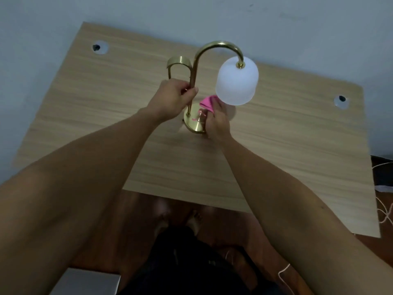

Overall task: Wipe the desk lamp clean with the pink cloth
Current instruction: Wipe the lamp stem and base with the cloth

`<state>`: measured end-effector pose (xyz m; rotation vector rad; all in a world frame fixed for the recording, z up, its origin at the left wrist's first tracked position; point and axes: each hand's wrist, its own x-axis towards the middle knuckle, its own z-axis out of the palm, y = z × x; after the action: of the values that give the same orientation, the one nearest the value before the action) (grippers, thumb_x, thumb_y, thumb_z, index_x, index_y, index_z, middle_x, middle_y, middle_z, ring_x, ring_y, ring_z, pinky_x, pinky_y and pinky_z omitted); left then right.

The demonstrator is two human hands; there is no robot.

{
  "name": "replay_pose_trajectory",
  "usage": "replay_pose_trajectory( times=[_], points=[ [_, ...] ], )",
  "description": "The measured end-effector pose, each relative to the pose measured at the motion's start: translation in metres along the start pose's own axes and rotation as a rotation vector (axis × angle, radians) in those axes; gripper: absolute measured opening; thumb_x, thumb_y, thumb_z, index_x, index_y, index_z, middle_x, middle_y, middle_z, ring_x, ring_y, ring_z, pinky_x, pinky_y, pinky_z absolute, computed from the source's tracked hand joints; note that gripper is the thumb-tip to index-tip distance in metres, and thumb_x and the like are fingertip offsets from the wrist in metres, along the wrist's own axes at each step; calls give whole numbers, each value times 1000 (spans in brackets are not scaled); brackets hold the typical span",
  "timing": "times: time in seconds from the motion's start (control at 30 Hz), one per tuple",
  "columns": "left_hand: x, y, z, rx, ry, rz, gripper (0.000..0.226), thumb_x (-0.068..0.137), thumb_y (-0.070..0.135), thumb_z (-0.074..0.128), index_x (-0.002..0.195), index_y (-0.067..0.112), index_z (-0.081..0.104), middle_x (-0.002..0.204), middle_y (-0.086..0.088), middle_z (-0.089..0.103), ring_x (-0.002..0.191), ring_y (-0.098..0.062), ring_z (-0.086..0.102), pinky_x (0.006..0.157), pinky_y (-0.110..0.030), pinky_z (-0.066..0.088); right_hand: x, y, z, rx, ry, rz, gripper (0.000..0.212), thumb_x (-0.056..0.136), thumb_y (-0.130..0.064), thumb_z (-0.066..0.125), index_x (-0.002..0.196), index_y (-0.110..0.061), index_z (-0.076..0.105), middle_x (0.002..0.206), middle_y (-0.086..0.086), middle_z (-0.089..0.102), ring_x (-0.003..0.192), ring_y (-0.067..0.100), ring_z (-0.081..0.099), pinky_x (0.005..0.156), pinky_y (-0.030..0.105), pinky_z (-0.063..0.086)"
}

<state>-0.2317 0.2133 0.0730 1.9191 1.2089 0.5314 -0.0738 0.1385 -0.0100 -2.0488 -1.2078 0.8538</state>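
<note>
A brass desk lamp (214,46) stands on the wooden desk (276,145), with a curved neck, a frosted white shade (237,81) and a round brass base (194,125). My left hand (174,99) is closed around the upright stem partway up. My right hand (217,122) holds the bunched pink cloth (207,104) against the base, just under the shade. The right side of the base is hidden by that hand.
A brass arched handle (178,63) rises behind the stem. Cable holes sit at the desk's far left (99,47) and right (341,101). A wall runs behind the desk. White cords (385,211) lie on the floor at right; a grey box (89,282) is bottom left.
</note>
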Motion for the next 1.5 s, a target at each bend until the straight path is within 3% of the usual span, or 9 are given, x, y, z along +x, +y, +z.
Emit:
replay_pose_trajectory(
  times=[0.1,0.3,0.83,0.97,1.07,1.13,1.3,1.4,1.5],
  points=[
    [9,-1,-1,120,-8,46,35,99,38,60,98,8,78,81,-14,75,56,-8,58,56,-13,45,11,6,24,-159,-84,-97,53,103,-9,45,155,-6,38,165,15,33,154,34,25,127,45,20],
    [7,-3,-6,55,-48,56,40,96,43,58,101,9,78,88,-14,78,83,-30,76,82,-51,60,-3,32,25,-543,-204,-348,61,101,-6,42,160,-14,31,168,11,27,156,38,18,126,62,10],
    [6,-2,-9,72,-82,77,39,99,41,58,104,7,77,91,-16,78,87,-30,76,83,-50,60,-11,45,0,-441,-223,-409,66,90,17,42,153,-4,43,164,16,34,155,38,21,129,47,7],
    [6,0,-9,88,-93,75,38,100,39,57,107,7,77,93,-16,78,88,-30,76,85,-49,60,-8,20,14,-518,-250,-444,56,89,10,41,143,3,50,152,23,47,145,43,38,124,56,27],
    [6,0,-10,87,-93,71,38,100,40,57,109,8,77,94,-14,79,89,-29,76,86,-49,60,-21,32,15,-589,-283,-541,59,95,-4,27,150,-5,48,158,17,45,151,36,34,127,53,21],
    [6,0,-10,92,-100,67,39,100,40,57,110,8,77,96,-13,79,90,-27,76,87,-48,60,-30,36,3,-577,-284,-497,56,100,2,36,154,-10,44,164,13,37,155,34,26,129,51,14],
    [6,3,-11,112,-93,70,39,100,40,56,113,9,76,97,-12,78,90,-25,76,87,-47,61,-16,15,16,-603,-265,-416,53,99,-12,27,147,-4,48,156,20,43,149,41,34,125,55,26],
    [5,3,-12,115,-95,72,38,101,39,56,112,9,76,96,-12,78,88,-25,76,86,-46,61,-24,28,28,-721,-319,-555,58,97,-20,24,143,-4,55,149,16,55,144,36,45,123,55,31],
    [5,4,-12,116,-92,70,36,101,39,57,111,11,77,97,-10,79,89,-22,76,87,-44,61,-33,39,6,-675,-274,-528,48,104,-11,36,151,-11,48,159,13,44,150,36,35,126,57,21]
  ],
)
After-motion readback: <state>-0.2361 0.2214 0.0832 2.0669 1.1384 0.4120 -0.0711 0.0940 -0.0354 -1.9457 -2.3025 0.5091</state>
